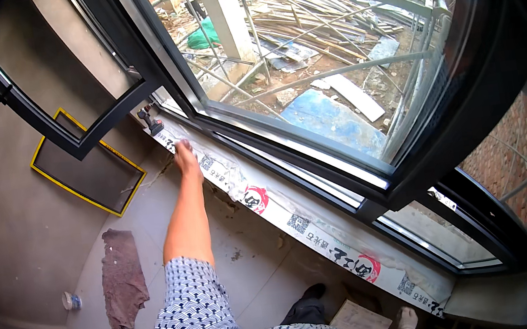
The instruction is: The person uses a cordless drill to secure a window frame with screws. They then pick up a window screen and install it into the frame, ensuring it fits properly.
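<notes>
My left arm reaches to the long window sill, which is covered in white printed film. My left hand is at the sill's front edge, toward its far left end. Its fingers look curled closed, and what they hold, if anything, is hidden. A dark cordless drill lies on the sill just beyond that hand. Low at the right, my right hand appears pale, perhaps gloved, close to the sill's near end. Its fingers are too small and unclear to read. Above the sill stands the dark window frame.
A dark sash juts out at the left, near a yellow-edged dark panel. A brown cloth and a small tub lie on the floor. A flat board lies by my dark shoe. Outside are piled planks.
</notes>
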Demonstrator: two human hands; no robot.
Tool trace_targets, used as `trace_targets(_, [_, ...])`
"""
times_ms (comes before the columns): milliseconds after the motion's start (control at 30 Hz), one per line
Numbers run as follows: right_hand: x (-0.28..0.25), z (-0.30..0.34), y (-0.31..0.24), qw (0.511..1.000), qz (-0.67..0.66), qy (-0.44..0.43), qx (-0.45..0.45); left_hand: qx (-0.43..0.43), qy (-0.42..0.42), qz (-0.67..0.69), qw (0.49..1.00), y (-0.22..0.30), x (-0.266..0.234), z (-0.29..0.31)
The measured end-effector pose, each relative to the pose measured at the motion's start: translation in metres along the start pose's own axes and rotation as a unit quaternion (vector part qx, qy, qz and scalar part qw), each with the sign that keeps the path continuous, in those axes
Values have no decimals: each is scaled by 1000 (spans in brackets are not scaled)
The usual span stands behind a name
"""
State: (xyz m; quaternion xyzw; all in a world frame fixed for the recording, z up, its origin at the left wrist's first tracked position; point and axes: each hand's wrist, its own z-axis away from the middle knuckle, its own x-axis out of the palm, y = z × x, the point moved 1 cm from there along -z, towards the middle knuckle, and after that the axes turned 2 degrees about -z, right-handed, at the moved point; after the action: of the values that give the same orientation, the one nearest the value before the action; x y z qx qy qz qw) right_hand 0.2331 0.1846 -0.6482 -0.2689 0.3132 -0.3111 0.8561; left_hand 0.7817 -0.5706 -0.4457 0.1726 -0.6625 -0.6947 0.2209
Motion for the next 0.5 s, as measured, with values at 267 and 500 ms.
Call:
trace_targets(267, [63, 58, -55, 967, 172, 0, -189, -2, -104, 55, 993, 85, 54, -68])
trace_targets(500, [-15, 115, 43, 939, 336, -76, -13, -40, -169, 163, 971, 114, 78, -68])
